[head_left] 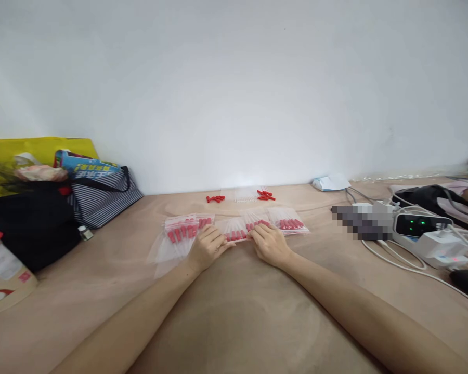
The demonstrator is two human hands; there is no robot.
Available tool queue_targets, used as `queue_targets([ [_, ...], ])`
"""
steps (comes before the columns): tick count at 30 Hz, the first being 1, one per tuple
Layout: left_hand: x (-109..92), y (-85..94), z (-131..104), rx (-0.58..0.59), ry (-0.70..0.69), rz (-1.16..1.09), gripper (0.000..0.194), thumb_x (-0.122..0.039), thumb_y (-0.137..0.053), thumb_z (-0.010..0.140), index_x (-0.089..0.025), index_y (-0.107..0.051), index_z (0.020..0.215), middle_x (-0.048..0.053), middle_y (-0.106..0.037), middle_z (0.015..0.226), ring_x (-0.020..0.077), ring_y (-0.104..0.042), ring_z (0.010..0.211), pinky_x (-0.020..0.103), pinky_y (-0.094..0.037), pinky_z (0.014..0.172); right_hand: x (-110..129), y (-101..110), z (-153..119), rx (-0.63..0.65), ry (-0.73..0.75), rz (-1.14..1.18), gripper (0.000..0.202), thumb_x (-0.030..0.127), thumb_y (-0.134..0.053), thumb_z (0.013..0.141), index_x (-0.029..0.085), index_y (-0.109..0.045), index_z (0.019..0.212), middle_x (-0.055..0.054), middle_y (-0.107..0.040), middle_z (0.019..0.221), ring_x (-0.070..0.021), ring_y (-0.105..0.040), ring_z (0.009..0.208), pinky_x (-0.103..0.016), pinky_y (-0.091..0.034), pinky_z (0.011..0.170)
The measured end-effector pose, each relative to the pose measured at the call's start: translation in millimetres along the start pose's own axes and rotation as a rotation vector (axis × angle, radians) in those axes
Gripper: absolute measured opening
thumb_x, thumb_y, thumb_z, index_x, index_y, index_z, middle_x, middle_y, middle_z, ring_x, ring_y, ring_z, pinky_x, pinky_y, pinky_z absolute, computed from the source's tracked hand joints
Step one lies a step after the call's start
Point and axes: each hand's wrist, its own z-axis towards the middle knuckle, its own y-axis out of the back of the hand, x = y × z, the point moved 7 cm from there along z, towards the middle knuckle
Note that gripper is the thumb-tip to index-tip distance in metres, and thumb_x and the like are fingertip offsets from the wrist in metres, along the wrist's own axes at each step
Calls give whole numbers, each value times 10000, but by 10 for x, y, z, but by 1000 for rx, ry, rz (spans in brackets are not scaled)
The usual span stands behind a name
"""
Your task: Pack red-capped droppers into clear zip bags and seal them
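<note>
Between my hands lies a clear plastic zip bag (234, 225) with a row of small red pieces along its near edge. My left hand (208, 247) is closed on the bag's left near corner, thumb toward the middle. With bent fingers my right hand (270, 243) pinches the right part of the same edge, hiding some red pieces. Several overlapping bags with red-ended pieces (182, 231) are fanned out beside my left hand. To the right of my right hand is another filled bag (290, 223). Farther back are two small piles of loose red pieces (216, 199).
A clear sheet or bag (245, 194) lies near the wall between the red piles. At left stand a striped bag (101, 200), a black bag (27, 223) and a paper container (5, 275). Chargers, white cables (398, 262) and a lit display device (421, 225) crowd the right side.
</note>
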Motion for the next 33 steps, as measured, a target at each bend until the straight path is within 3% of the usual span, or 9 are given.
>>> queue_targets([
  [3, 19, -35, -18, 60, 35, 84, 311, -311, -524, 807, -158, -512, 537, 13, -551, 546, 151, -522, 587, 302, -436, 625, -41, -36, -11, 7, -50, 2, 215, 132, -402, 812, 154, -553, 660, -24, -550, 624, -126, -453, 625, -260, -287, 587],
  [6, 11, -96, -39, 113, 142, 115, 169, -267, -480, 831, -148, -600, 827, 71, -637, 815, 192, -580, 765, 324, -467, 696, -75, -67, -14, 23, -87, 35, 213, 210, -456, 816, 168, -543, 626, -12, -548, 602, -121, -457, 608, -253, -301, 585],
  [8, -14, -177, -59, 176, 191, 93, 184, -198, -458, 832, -159, -592, 951, 77, -636, 939, 192, -594, 834, 312, -486, 712, -85, -75, -11, 40, -95, 70, 216, 286, -515, 794, 175, -538, 611, -10, -557, 604, -129, -471, 626, -254, -325, 599],
  [12, 55, -335, -113, 282, 277, 74, 255, -84, -443, 781, -159, -623, 944, 80, -650, 946, 202, -621, 821, 319, -513, 689, -137, -55, -30, 104, -170, 113, 174, 341, -579, 744, 174, -560, 700, -43, -599, 737, -176, -509, 766, -291, -379, 671],
  [18, 215, -364, -102, 237, 321, 69, 302, -73, -414, 768, -143, -625, 973, 92, -639, 991, 203, -606, 879, 348, -502, 760, -176, -37, -146, 185, -283, 191, 199, 315, -514, 787, 181, -592, 913, -89, -597, 974, -202, -510, 941, -347, -413, 778],
  [25, 82, -62, 1, 113, 250, 207, 218, -248, -491, 781, -186, -613, 951, 100, -617, 976, 279, -516, 952, 479, -377, 854, -111, -123, -185, 304, -234, 304, 253, 334, -458, 823, 168, -576, 972, -109, -559, 1096, -189, -504, 1018, -326, -410, 837],
  [28, 387, 128, -35, 188, 430, 377, 239, -308, -467, 787, -190, -600, 948, 113, -593, 995, 289, -516, 935, 453, -392, 804, -106, -80, -178, 313, -233, 329, 205, 307, -450, 827, 181, -574, 932, -83, -582, 1022, -166, -531, 951, -301, -431, 788],
  [33, 1207, 538, -406, 418, 1059, 470, 389, -444, -494, 722, -142, -525, 966, 149, -548, 993, 324, -515, 953, 394, -435, 714, -89, 109, -200, 238, -198, 289, 158, 225, -463, 804, 196, -588, 897, -67, -580, 991, -179, -512, 943, -341, -409, 810],
])
